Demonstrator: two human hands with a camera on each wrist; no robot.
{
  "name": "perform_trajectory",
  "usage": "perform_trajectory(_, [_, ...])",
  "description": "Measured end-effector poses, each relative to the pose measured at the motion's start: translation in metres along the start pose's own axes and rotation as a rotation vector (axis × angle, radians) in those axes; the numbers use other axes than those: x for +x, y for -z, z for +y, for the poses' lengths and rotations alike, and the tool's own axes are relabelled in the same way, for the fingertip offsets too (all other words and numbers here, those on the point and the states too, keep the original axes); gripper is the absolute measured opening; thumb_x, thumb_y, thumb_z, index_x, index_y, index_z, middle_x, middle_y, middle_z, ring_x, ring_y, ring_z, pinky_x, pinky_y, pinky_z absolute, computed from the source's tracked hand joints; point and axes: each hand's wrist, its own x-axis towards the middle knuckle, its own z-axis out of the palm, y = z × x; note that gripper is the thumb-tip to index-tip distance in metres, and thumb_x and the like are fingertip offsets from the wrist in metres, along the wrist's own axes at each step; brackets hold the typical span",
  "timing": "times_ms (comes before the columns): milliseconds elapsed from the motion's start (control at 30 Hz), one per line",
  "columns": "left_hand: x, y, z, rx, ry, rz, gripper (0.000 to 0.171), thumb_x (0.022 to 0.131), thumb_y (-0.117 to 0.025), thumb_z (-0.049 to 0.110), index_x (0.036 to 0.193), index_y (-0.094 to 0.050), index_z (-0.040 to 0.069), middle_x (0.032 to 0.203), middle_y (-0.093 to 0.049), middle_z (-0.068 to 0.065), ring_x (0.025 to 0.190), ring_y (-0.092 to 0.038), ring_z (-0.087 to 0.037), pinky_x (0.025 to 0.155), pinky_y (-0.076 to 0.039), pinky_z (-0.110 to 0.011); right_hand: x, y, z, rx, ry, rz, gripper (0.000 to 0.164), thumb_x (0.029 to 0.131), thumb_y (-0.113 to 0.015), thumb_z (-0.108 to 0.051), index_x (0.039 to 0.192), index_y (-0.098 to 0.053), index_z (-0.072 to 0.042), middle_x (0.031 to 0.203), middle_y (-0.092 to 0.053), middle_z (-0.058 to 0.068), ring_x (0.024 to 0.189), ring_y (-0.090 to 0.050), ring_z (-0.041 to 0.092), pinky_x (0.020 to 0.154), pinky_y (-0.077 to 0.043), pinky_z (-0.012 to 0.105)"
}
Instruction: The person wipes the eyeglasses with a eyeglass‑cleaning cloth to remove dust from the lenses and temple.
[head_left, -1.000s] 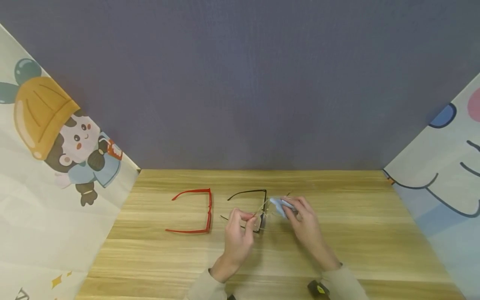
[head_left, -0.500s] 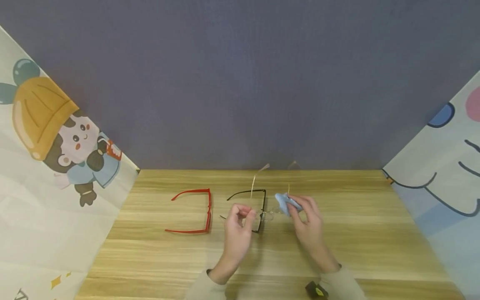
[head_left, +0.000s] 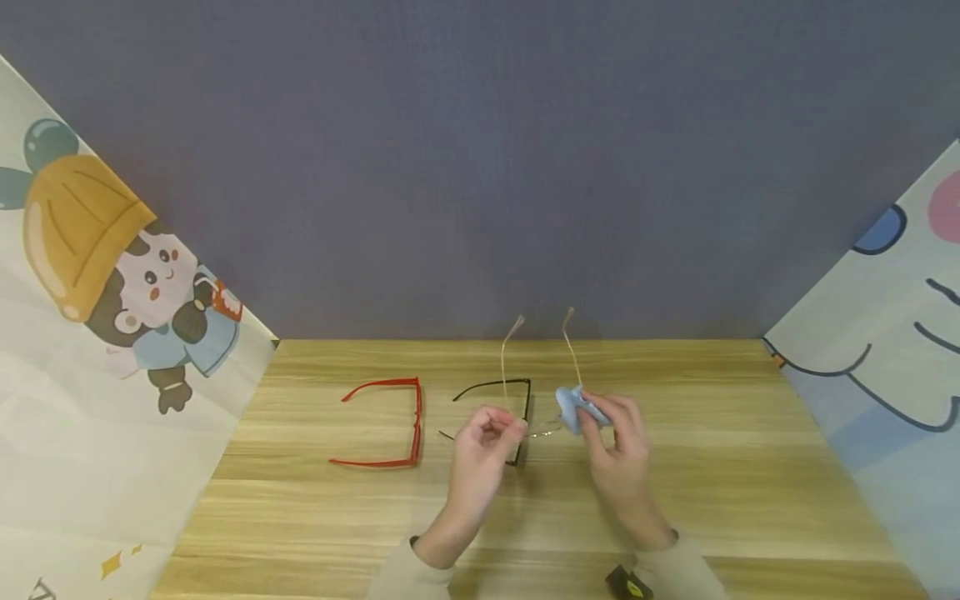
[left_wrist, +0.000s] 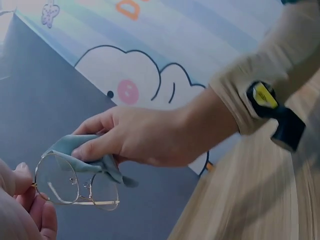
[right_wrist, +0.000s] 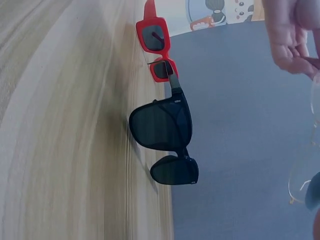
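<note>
My left hand (head_left: 480, 462) pinches a pair of thin gold-rimmed eyeglasses (left_wrist: 57, 180) at one hinge, above the table. Both temples are unfolded and point away from me in the head view. A soft blue cleaning cloth (head_left: 570, 408) is held between the thumb and fingers of my right hand (head_left: 621, 454). In the left wrist view the cloth lies along the upper rims, partly behind the clear lenses. Black sunglasses (right_wrist: 162, 125) rest on the table just beyond my left hand, which partly covers them in the head view.
Red-framed sunglasses (head_left: 417, 421) lie with temples unfolded on the wood-grain table (head_left: 300, 517), left of the black pair. A grey panel (head_left: 480, 183) rises at the table's back edge. Cartoon-printed sheets (head_left: 82, 433) flank both sides.
The eyeglasses have been tilted, so their temples now reach upward and away, past the table's back edge in the head view. My right hand with the cloth has shifted slightly right.
</note>
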Motion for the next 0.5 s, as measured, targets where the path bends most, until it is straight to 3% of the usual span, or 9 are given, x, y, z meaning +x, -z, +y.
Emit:
perform_trajectory(200, [-0.0004, -0.0024, 0.0030, -0.085, 0.087, -0.018, 0.020, 0.089, -0.074, -0.002, 0.098, -0.061, -0.014, 0.086, -0.067, 0.002, 0.081, -0.066, -0.008, 0.083, -0.057, -0.022, 0.0013, -0.0062, -0.0082, 0.027, 0.049, 0.033, 0.037, 0.099, -0.068, -0.017, 0.096, -0.065, 0.020, 0.087, -0.060, 0.032, 0.100, -0.063, 0.009, 0.090, -0.054, 0.014])
perform_trajectory(500, [-0.0008, -0.0049, 0.0039, -0.168, 0.133, -0.005, 0.014, 0.088, -0.075, -0.003, 0.095, -0.064, -0.008, 0.085, -0.072, 0.003, 0.079, -0.069, -0.010, 0.083, -0.059, -0.028, -0.0027, -0.0095, -0.0087, 0.116, 0.040, 0.069, 0.033, 0.097, -0.068, -0.007, 0.096, -0.059, 0.025, 0.091, -0.059, 0.030, 0.101, -0.063, 0.010, 0.089, -0.055, 0.015])
